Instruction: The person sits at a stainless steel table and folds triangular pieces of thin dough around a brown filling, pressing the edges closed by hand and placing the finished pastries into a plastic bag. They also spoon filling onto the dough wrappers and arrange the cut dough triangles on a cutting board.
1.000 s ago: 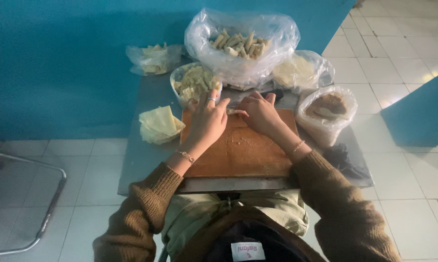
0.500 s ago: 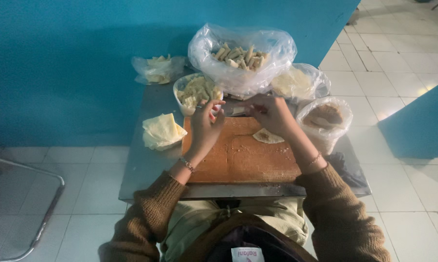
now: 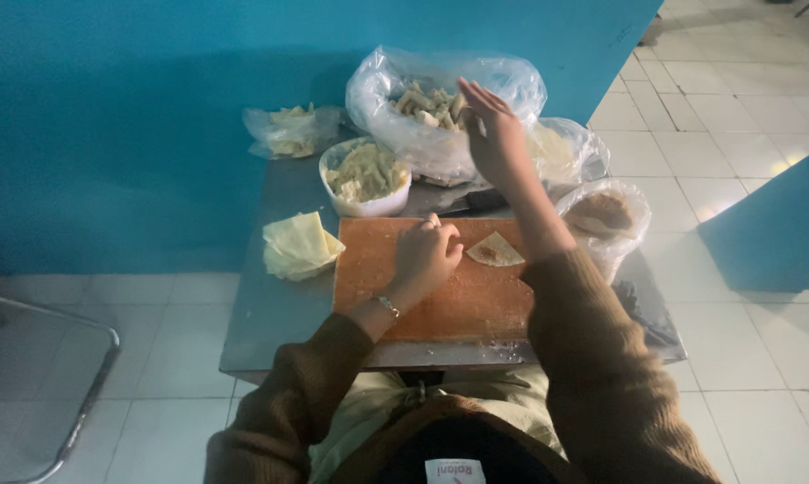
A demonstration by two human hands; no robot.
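I sit at a small metal table (image 3: 270, 314) with an orange cutting board (image 3: 463, 300) in front of me. My left hand (image 3: 427, 255) rests curled on the board next to a folded triangular dough wrapper (image 3: 494, 251). My right hand (image 3: 494, 134) is raised with fingers spread over a large clear plastic bag (image 3: 391, 85) that holds several folded dumplings (image 3: 427, 100). A white bowl of pale filling (image 3: 364, 175) stands behind the board on the left.
A stack of yellow wrappers (image 3: 299, 244) lies left of the board. More plastic bags of food sit at the back left (image 3: 288, 130) and right (image 3: 602, 215). A blue wall is behind; a metal chair frame (image 3: 82, 376) stands at left.
My right hand has lifted from the board and reached up to the large bag. The left hand has come down onto the board. A folded wrapper now lies exposed on the board.
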